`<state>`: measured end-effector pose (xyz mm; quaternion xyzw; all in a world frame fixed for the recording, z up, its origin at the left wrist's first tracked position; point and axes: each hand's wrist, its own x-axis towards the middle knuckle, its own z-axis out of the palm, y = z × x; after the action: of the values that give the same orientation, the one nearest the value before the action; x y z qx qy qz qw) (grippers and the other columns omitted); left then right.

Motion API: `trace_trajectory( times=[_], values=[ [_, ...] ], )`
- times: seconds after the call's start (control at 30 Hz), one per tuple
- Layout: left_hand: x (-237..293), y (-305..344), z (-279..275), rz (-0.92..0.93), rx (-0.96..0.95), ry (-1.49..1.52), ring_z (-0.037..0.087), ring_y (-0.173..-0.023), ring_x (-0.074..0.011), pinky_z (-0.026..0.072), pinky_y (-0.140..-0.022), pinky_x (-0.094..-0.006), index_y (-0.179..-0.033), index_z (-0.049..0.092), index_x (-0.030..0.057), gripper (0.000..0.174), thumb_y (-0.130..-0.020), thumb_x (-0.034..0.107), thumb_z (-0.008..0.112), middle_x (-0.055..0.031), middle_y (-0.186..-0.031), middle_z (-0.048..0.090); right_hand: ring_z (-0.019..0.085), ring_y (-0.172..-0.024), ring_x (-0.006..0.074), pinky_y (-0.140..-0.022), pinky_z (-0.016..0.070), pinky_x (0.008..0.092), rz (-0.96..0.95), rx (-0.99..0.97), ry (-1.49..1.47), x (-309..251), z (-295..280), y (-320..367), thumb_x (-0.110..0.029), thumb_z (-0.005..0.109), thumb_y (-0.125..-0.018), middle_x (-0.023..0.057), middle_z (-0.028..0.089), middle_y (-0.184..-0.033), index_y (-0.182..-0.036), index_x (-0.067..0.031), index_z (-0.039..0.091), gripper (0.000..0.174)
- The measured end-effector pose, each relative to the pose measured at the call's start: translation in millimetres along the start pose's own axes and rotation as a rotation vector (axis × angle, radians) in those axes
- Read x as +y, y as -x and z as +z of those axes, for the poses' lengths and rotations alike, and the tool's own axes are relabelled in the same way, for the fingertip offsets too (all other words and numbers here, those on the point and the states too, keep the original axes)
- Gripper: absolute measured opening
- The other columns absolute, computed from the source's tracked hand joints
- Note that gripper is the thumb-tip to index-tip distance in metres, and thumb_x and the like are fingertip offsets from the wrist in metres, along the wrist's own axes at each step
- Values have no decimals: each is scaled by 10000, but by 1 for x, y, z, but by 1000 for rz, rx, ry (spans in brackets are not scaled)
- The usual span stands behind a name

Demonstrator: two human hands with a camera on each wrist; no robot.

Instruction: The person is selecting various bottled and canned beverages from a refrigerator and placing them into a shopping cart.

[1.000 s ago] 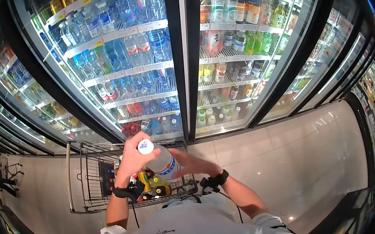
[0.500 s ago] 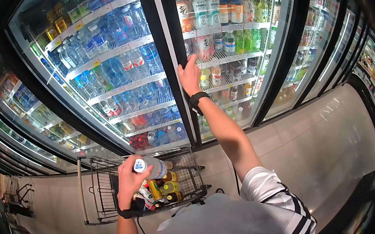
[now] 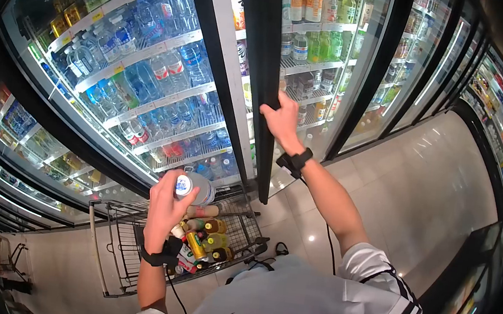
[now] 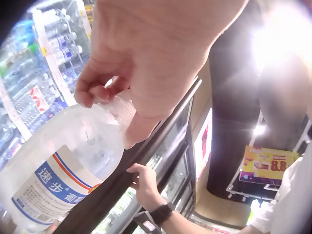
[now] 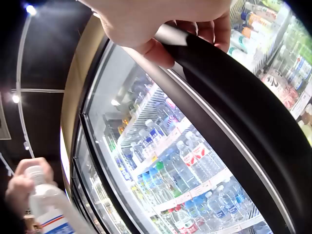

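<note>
One 速步 bottle (image 3: 202, 193) held, one cooler door (image 3: 260, 46) gripped

Head view: the left hand (image 3: 163, 206) holds the bottle, thumb and fingers curled round its neck under the white cap (image 3: 184, 184). It is left of the cooler door, over a wire shopping cart (image 3: 244, 224) whose load, below and left of the door, includes a gold can (image 3: 195, 245). The right hand (image 3: 282, 122) grips the edge of the door, which stands ajar.

Left wrist view: the pinch on the neck shows close up, with a blue band on the label (image 4: 59, 186) and the cooler door behind. A yellow price sign (image 4: 269, 165) reading 8.8 is right of the door.

Right wrist view: the right hand's fingers wrap over the door's dark edge, thumb on the near side. Clear bottles (image 5: 189, 155) stand on shelves left of the door, and the held bottle is well apart to its lower left
</note>
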<state>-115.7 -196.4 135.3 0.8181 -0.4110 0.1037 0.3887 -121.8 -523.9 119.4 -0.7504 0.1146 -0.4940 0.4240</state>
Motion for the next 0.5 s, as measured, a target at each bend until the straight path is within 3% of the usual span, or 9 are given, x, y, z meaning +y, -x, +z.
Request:
trace_trajectory(
  times=[0.03, 0.1, 0.17, 0.23, 0.3, 0.37, 0.43, 0.5],
  values=[
    [-3, -16, 5, 52, -15, 1, 613, -681, -212, 485, -638, -325, -1007, 600, -3, 337, -770, 142, 790, -129, -793, 631, 653, -738, 194, -697, 512, 324, 45, 0, -48, -5, -18, 15, -49, 647, -683, 114, 702, -814, -1036, 23, 655, 360],
    [4, -61, 13, 185, -85, 30, 622, -675, -264, 487, -634, -344, -1001, 593, 0, 327, -788, 167, 776, -152, -812, 635, 628, -694, 169, -643, 493, 314, 157, 21, -163, 1, -57, 44, -41, 637, -663, 81, 668, -747, -949, 32, 654, 295],
    [12, -112, 33, 280, -134, 65, 622, -707, -308, 488, -659, -363, -1006, 581, 1, 328, -807, 194, 756, -166, -830, 632, 605, -780, 134, -715, 479, 289, 307, 29, -263, -15, -109, 71, -18, 611, -652, 52, 659, -822, -944, 40, 647, 300],
    [28, -167, 62, 332, -192, 124, 629, -775, -355, 489, -706, -390, -1025, 568, -1, 333, -832, 220, 727, -194, -871, 635, 611, -866, 146, -804, 473, 286, 303, 219, -463, -21, -146, 100, -43, 579, -671, 59, 665, -911, -984, 28, 649, 329],
    [34, -219, 106, 420, -177, 125, 617, -885, -394, 483, -773, -429, -1068, 552, -4, 361, -852, 243, 701, -222, -961, 634, 611, -895, 163, -850, 476, 298, 335, 417, -681, -28, -187, 120, -127, 556, -769, 63, 662, -973, -1016, -11, 638, 285],
    [33, -270, 163, 543, -109, 111, 586, -979, -421, 471, -833, -461, -1108, 529, -12, 393, -869, 260, 681, -244, -1076, 613, 602, -848, 165, -767, 466, 260, 474, 869, -819, -37, -223, 126, -211, 540, -875, 46, 654, -926, -949, -71, 634, 184],
    [24, -322, 219, 563, -72, 55, 568, -1013, -420, 462, -859, -463, -1130, 511, -17, 409, -870, 250, 679, -243, -1099, 596, 580, -764, 159, -709, 471, 278, 218, 603, -823, 6, -285, 168, -272, 476, -967, 29, 614, -867, -960, -97, 607, 218],
    [20, -362, 266, 588, -38, -9, 550, -1047, -418, 453, -886, -464, -1151, 493, -22, 426, -871, 240, 677, -242, -1122, 579, 540, -698, 139, -646, 461, 289, 297, 1089, -358, 2, -288, 140, -299, 437, -1003, 11, 560, -803, -948, -101, 579, 249]
  ],
)
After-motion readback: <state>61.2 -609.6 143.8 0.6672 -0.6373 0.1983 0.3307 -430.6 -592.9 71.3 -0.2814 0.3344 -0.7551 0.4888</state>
